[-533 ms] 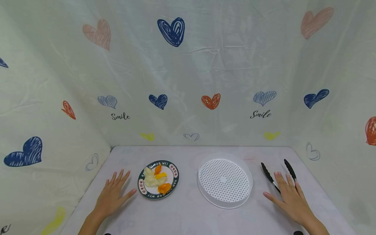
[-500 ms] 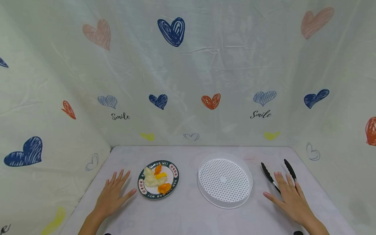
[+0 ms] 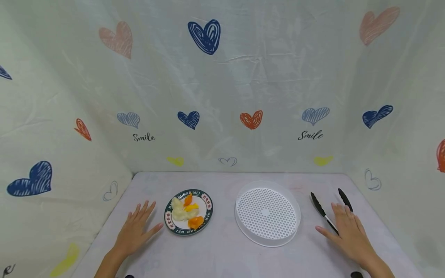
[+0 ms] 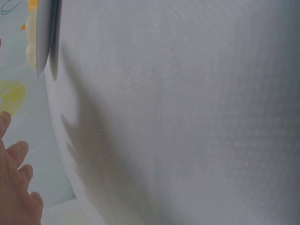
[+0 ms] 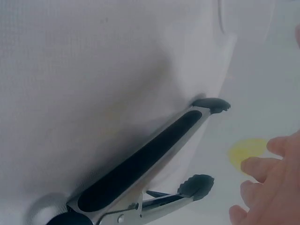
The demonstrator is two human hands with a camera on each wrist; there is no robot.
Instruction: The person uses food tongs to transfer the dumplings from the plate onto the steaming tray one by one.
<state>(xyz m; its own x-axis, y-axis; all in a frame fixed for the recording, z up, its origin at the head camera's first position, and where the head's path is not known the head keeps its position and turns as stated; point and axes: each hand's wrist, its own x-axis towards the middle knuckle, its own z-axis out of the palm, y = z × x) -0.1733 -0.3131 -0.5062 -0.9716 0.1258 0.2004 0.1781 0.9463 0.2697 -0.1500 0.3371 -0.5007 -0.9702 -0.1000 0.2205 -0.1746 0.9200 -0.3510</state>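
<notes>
My left hand [image 3: 135, 227] lies flat on the table with fingers spread, just left of a green-rimmed plate [image 3: 206, 212] that holds pale and orange food pieces [image 3: 187, 211]. My right hand [image 3: 347, 231] lies flat with straight fingers over a pair of black-tipped tongs [image 3: 319, 206], whose two arms stick out beyond the fingertips. In the right wrist view the tongs [image 5: 140, 164] lie open on the table with my fingers [image 5: 269, 192] at the right edge. In the left wrist view my fingers [image 4: 14, 187] and the plate's edge [image 4: 44, 37] show.
A round white perforated tray [image 3: 267, 212] sits between plate and tongs. Heart-printed cloth walls [image 3: 222, 96] close in the table [image 3: 222, 255] at the back and both sides.
My right hand has slid a little toward me and to the right over the tongs. The left hand has barely moved.
</notes>
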